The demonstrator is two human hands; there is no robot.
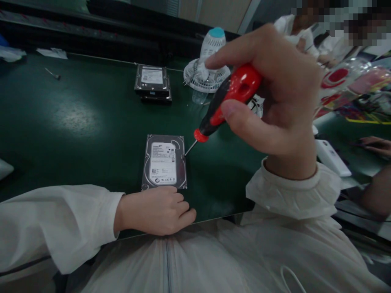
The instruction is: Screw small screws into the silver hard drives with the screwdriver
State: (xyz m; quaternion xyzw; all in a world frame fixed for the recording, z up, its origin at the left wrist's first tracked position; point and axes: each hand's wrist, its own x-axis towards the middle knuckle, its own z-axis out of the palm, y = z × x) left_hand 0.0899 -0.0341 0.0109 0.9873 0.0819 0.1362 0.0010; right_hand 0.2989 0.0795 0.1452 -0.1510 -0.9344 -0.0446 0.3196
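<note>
A hard drive (163,162) with a white label lies flat on the green table, label side up. My right hand (284,89) is closed around the red and black handle of a screwdriver (218,103). The screwdriver slants down to the left, and its tip meets the right edge of the drive, about halfway along. My left hand (155,209) rests in a loose fist against the drive's near edge, by the table's front edge. Its fingers are curled under, and nothing shows in them.
A stack of hard drives (152,81) stands farther back. Behind the screwdriver is a white fan (206,75) with a blue cap. A small screw-like piece (55,75) lies at the far left. A white box (332,158) and another person's hand (375,144) are on the right.
</note>
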